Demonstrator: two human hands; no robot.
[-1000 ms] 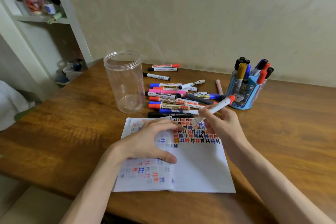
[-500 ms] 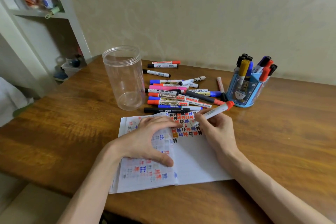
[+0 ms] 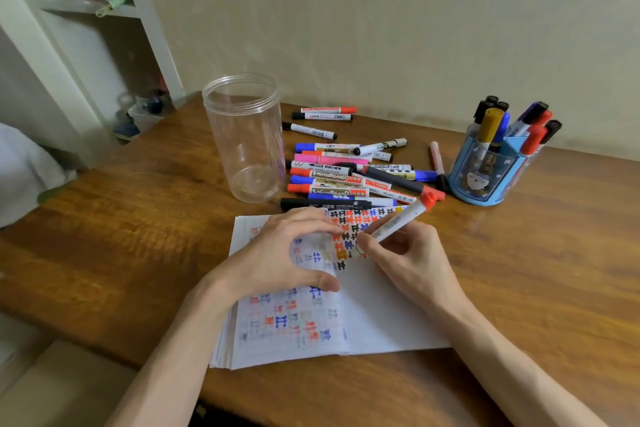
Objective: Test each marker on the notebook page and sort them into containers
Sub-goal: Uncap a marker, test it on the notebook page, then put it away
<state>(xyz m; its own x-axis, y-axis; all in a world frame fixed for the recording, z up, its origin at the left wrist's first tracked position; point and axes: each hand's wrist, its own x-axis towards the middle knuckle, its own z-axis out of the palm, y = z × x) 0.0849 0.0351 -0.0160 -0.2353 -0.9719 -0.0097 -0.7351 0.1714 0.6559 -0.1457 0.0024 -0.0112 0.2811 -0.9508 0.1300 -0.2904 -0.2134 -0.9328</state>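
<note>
We see the right hand (image 3: 412,263) gripping a white marker with a red end (image 3: 398,224), fingers curled round the barrel. The tip is down on the right page of the open notebook (image 3: 381,315), and the red end tilts up toward 1 o'clock. The left hand (image 3: 287,253) is spread and arched on the left page, with fingertips and thumb pressing the paper and nothing held in it.

The top of the right page carries rows of red, blue, black and orange test marks. The left page shows fainter ones.

From the notebook:
- **12 o'clock:** a loose pile of markers (image 3: 346,177) lying flat on the wooden table (image 3: 104,236), nearly touching the notebook's far edge.
- **11 o'clock:** a clear plastic jar (image 3: 246,135), upright, lid off, nothing inside, just beside the pile.
- **2 o'clock:** a blue pen holder (image 3: 485,177), upright, with several markers standing in it.
- **10 o'clock:** a white shelf unit (image 3: 104,7), off the table; its contents are too blurred to tell.
</note>
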